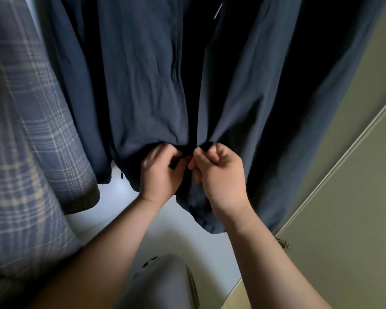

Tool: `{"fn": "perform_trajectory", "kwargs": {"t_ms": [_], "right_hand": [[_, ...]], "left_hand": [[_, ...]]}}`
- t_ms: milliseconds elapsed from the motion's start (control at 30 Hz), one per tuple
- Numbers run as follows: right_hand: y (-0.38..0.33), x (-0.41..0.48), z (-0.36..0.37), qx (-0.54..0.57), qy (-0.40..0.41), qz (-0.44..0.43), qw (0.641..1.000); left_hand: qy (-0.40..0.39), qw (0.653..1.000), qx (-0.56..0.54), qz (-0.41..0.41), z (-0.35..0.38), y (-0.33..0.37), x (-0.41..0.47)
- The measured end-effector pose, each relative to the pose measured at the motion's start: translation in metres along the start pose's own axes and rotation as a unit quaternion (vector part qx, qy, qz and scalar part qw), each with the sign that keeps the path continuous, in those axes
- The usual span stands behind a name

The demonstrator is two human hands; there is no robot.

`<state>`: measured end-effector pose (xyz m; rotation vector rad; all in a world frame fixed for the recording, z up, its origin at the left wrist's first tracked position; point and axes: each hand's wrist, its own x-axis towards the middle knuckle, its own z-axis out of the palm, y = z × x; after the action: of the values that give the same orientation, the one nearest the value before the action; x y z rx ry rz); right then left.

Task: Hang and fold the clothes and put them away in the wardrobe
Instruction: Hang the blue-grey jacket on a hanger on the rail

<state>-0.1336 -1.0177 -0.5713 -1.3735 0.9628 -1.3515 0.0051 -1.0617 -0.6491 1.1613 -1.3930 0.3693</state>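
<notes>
Down at the hem of the hanging dark blue jacket (143, 85), left hand (159, 172) & right hand (218, 172) both pinch the front edges, close together. Checked shirt (27, 130) hangs just left of it, w/ wardrobe door (354, 175) at right.

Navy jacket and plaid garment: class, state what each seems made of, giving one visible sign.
Navy jacket: probably thin woven synthetic, matte; it shows fine crisp wrinkles. Plaid garment: seemingly softer woven cloth, matte; checks run through it, but blur leaves the fibre open.
</notes>
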Motion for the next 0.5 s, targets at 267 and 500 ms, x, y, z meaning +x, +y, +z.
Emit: {"fn": "perform_trajectory", "kwargs": {"t_ms": [267, 500], "right_hand": [[-0.047, 0.023, -0.008, 0.003, -0.009, -0.104, 0.995], [-0.042, 0.026, -0.015, -0.030, -0.022, -0.092, 0.995]], "left_hand": [[0.021, 0.996, 0.089, 0.014, 0.009, -0.009, 0.011], [-0.018, 0.999, -0.014, -0.040, -0.009, 0.018, 0.021]]}}
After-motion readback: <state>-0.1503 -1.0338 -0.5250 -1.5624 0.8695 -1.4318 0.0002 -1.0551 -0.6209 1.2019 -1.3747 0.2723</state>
